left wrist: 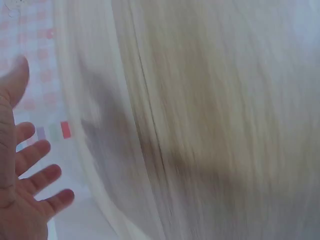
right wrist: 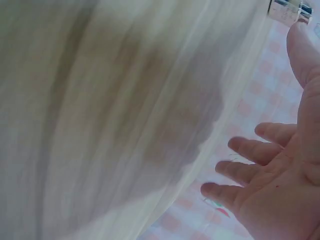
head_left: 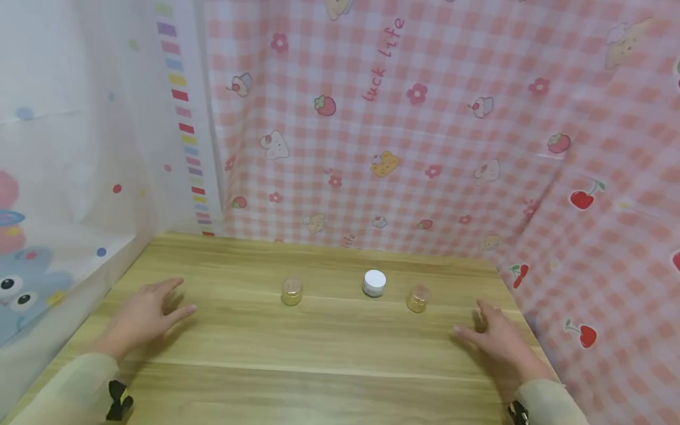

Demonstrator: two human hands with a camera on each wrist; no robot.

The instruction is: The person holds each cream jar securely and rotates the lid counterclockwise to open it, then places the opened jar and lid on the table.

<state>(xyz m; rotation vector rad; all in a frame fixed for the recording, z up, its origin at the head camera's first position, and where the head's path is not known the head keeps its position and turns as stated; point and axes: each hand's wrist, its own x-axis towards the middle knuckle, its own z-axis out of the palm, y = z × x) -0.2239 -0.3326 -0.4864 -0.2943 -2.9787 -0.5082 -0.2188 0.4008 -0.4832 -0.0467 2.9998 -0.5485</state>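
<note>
Three small round jars stand in a loose row toward the back of the wooden table. On the left is a gold jar (head_left: 291, 292); a white-lidded jar (head_left: 374, 283) stands right of the middle, with a second gold jar (head_left: 418, 299) close beside it. My left hand (head_left: 143, 316) hovers over the table's left side, thumb and fingers spread, holding nothing. Over the right side is my right hand (head_left: 499, 337), also spread and holding nothing, nearest to the second gold jar but apart from it. Part of a shiny container (right wrist: 287, 11) shows beyond the thumb in the right wrist view.
Light wooden planks form the tabletop (head_left: 265, 348). Behind it and along its right edge hangs a pink checked cloth (head_left: 372, 136). A white curtain (head_left: 69, 136) with cartoon prints borders the left side. Both sleeves carry dark bows, the left bow (head_left: 119, 401) showing plainly.
</note>
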